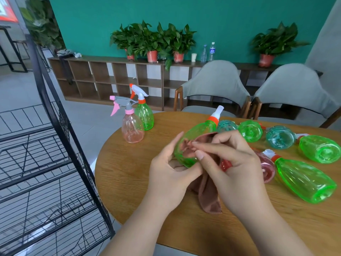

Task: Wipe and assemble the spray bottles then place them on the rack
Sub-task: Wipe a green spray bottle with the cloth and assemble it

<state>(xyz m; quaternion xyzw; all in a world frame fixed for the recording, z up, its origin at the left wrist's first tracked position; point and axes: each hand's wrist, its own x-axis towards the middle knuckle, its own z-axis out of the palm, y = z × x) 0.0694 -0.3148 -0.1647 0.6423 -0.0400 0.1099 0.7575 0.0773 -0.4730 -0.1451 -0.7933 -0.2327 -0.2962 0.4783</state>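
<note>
My left hand (167, 174) holds a green spray bottle (196, 132) tilted above the round wooden table (129, 174), its orange-and-white nozzle pointing away. My right hand (232, 163) pinches a brown cloth (209, 193) against the bottle's base; the cloth hangs down between my hands. Two assembled bottles stand upright at the table's far left: a pink one (132, 126) and a green one (144, 113). Several green, teal and pink bottles lie on their sides at the right, among them a large green one (306, 179).
A black wire rack (46, 163) with several shelves stands to the left of the table. Two grey chairs (215, 85) are behind the table. A low wooden shelf with potted plants (153, 41) and water bottles runs along the teal wall.
</note>
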